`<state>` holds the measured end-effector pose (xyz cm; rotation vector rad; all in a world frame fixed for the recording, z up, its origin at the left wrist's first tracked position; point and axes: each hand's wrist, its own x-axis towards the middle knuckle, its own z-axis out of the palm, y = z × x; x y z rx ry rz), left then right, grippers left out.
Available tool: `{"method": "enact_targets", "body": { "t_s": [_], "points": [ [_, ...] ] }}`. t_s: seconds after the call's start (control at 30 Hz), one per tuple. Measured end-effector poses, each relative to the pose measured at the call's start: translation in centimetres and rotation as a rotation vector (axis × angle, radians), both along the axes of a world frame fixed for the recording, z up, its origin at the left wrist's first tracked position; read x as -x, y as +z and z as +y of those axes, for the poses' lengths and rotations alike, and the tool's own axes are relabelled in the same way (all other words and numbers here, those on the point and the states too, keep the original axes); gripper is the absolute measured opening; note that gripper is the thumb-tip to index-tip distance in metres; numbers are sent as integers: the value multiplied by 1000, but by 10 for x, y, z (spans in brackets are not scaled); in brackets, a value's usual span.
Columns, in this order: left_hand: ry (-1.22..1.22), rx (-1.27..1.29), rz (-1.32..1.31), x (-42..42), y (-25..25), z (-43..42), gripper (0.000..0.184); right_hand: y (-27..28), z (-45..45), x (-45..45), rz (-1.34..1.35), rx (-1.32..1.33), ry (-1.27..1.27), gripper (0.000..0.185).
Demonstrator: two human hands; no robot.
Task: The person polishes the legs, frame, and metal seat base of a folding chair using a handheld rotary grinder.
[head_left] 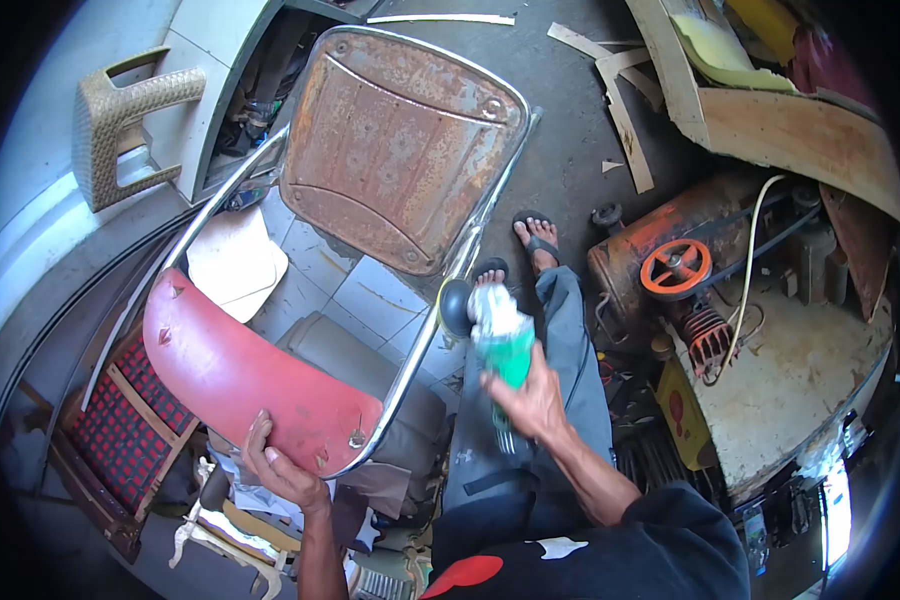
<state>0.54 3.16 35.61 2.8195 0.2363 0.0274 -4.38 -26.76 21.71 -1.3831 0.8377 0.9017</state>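
A metal-framed chair lies tipped in front of me, its rusty seat pan (400, 150) facing up and its red backrest (245, 365) nearest my body. My left hand (282, 468) grips the backrest's lower edge, fingers on the red face. In my right hand (535, 398) is a green angle grinder (507, 350), its head wrapped in something whitish. The grinder's round dark disc (456, 307) is at the chair's chrome tube (417, 352), close beside the seat pan; whether it touches, I cannot tell.
An orange-wheeled air compressor (676, 267) stands to the right, with a pale hose (748, 270). Wooden strips (625, 120) lie on the floor ahead. At left are a woven-pattern plastic chair part (120, 125) and a red-black webbed frame (130, 410). My sandaled feet (537, 243) are close to the chair.
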Motion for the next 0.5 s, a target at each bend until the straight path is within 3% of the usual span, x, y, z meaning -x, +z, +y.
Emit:
{"method": "enact_targets", "body": {
  "t_s": [0.1,0.23,0.3,0.37,0.5],
  "points": [
    [-14,10,5,1,0,2,37,-14,7,-3,33,59,-79,66],
    [-62,-55,-9,0,2,4,37,24,39,38,-228,-3,-221,72],
    [-95,-14,14,-3,2,2,37,17,55,44,-289,60,-341,69],
    [-127,-17,-16,-1,1,6,37,-13,57,37,-103,9,-368,64],
    [-182,-71,-87,0,-5,9,35,-8,73,50,-216,23,-426,64]
  ]
}}
